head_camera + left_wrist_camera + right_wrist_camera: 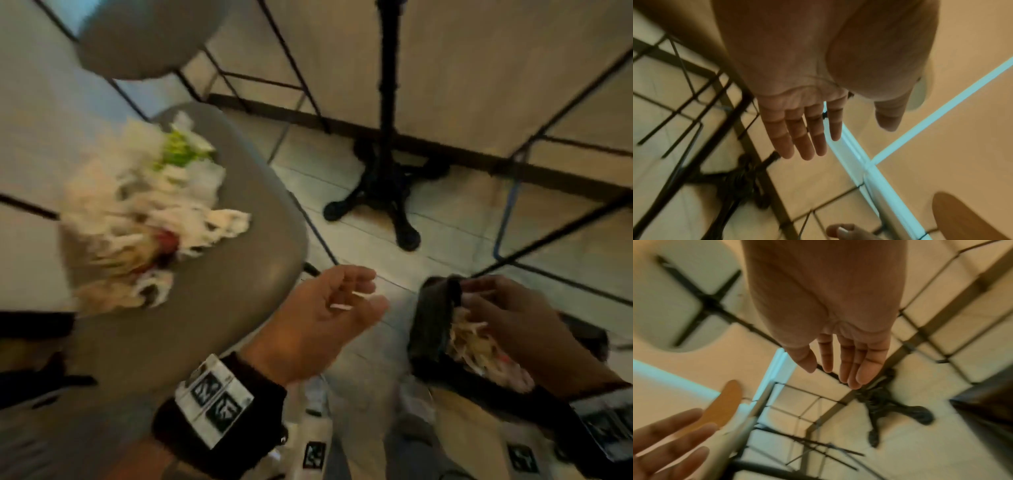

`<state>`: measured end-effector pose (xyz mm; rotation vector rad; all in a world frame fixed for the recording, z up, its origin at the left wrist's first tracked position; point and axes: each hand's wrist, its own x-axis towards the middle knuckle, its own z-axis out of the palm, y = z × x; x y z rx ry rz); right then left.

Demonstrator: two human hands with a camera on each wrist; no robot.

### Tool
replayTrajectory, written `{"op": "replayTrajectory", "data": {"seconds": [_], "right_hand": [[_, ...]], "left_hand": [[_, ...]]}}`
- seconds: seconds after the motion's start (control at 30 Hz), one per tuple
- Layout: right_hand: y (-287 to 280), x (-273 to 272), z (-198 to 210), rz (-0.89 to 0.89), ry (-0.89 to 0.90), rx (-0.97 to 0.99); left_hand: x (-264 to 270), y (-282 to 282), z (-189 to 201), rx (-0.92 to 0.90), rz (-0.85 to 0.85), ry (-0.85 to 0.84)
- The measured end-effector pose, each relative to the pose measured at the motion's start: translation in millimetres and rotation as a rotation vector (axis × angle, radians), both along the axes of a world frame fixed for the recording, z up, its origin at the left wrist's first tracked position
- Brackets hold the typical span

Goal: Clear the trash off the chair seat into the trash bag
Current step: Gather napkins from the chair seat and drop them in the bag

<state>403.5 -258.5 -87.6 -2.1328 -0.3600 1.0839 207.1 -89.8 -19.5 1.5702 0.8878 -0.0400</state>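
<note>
A pile of crumpled white napkins and wrappers with green and red bits (pixel 144 212) lies on the grey chair seat (pixel 212 325) at the left of the head view. My left hand (pixel 373 291) hovers just past the seat's right edge, fingers relaxed and holding nothing; the left wrist view shows its fingers (pixel 807 138) straight. My right hand (pixel 479 294) is over the mouth of the black trash bag (pixel 428 325), which holds pale trash (pixel 476 346). In the right wrist view the right hand (pixel 830 376) is spread and empty.
A black cast-iron table base (pixel 387 185) stands on the tiled floor behind the hands. Another round grey seat (pixel 144 37) is at the top left. Thin black chair legs (pixel 294 61) cross the floor around them.
</note>
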Motion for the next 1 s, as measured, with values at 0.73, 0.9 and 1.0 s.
{"op": "replayTrajectory", "data": {"seconds": [0.73,0.9,1.0], "right_hand": [[313.1,-144.4,91.3,1.075,-0.586,-0.018],[314.5,-154.4,84.5,1.027,-0.711,0.017],[316.3,-157.9,76.2,1.029,-0.733,0.079]], "left_hand": [[-180.2,139.6,23.6,0.486,0.528,0.463],[-169.0,139.7,12.4,0.511,0.467,0.653],[-166.2,140.6,7.6,0.534,0.483,0.655]]}}
